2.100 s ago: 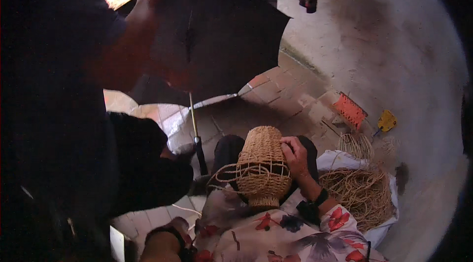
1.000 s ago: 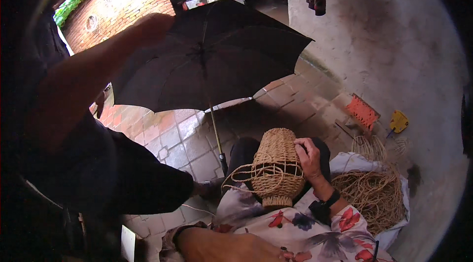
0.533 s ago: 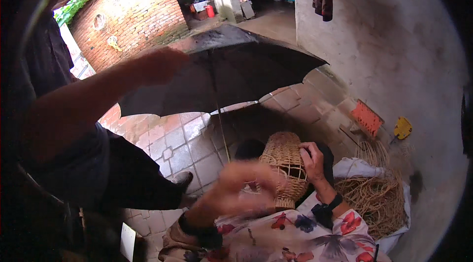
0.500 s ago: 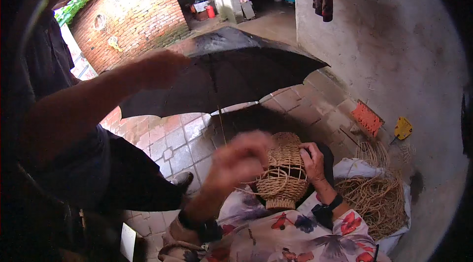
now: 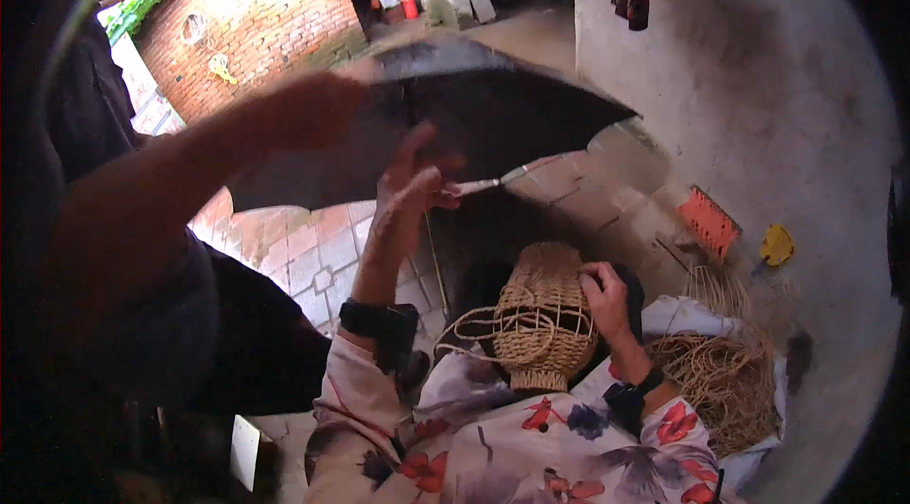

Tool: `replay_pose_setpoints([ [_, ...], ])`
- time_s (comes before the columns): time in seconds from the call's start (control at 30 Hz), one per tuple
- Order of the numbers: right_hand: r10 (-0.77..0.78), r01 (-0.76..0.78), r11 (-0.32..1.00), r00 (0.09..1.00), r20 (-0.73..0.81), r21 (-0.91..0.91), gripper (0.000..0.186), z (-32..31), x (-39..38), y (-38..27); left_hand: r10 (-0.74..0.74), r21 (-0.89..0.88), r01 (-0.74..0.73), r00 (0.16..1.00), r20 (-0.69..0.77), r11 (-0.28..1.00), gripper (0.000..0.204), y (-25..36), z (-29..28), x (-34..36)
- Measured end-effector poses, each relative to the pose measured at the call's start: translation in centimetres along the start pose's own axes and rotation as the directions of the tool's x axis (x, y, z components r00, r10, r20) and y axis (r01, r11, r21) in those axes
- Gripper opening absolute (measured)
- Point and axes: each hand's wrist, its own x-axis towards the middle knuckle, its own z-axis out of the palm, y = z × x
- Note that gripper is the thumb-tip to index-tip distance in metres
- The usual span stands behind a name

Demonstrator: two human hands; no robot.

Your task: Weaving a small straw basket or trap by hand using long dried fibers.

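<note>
A woven straw basket rests on my lap, with an open lattice band around its middle and a loose cord loop hanging off its left side. My right hand is closed at the basket's right side, fingers bent against the weave. My left hand is raised well above and left of the basket, blurred, its fingers apart. It overlaps the near edge of a spread black umbrella; whether it touches the cloth I cannot tell. At the left, another person's arm reaches across to the umbrella.
To my right stands a white sack of loose straw cord. An orange slatted piece and a yellow-headed tool are by the concrete wall. A standing person's dark trousers are close at my left.
My left hand has swung up and away from the basket toward the umbrella. The umbrella has shifted slightly, and my right hand stays at the basket.
</note>
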Motion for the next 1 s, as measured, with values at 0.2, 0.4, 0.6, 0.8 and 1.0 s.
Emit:
replay_pose_setpoints([
  [0.2,0.063,-0.065,0.997,0.996,0.059,0.035,0.012,-0.7,1.0,-0.6,-0.58,0.148,0.671,0.714,-0.391,0.727,0.063,-17.4,-12.6,-5.8],
  [0.4,0.095,-0.092,0.992,0.995,0.03,-0.086,0.012,-0.5,0.8,-1.6,-0.359,0.542,0.758,0.651,-0.669,0.364,0.084,-31.7,-17.5,-7.6],
  [0.6,0.178,-0.176,0.974,0.984,-0.001,-0.146,0.014,0.0,0.3,-1.3,-0.564,0.041,0.736,0.552,-0.615,0.675,0.053,-32.7,-16.0,0.9],
  [0.8,0.235,-0.219,0.947,0.971,0.041,-0.237,0.018,0.0,0.8,-2.0,-0.164,0.276,0.606,0.569,-0.806,0.746,0.059,-30.0,-22.9,3.1],
  [1.0,0.273,-0.278,0.93,0.96,-0.057,-0.241,0.011,0.6,0.3,-1.5,0.008,0.333,0.528,0.524,-0.851,0.781,0.055,-31.6,-34.8,6.4],
])
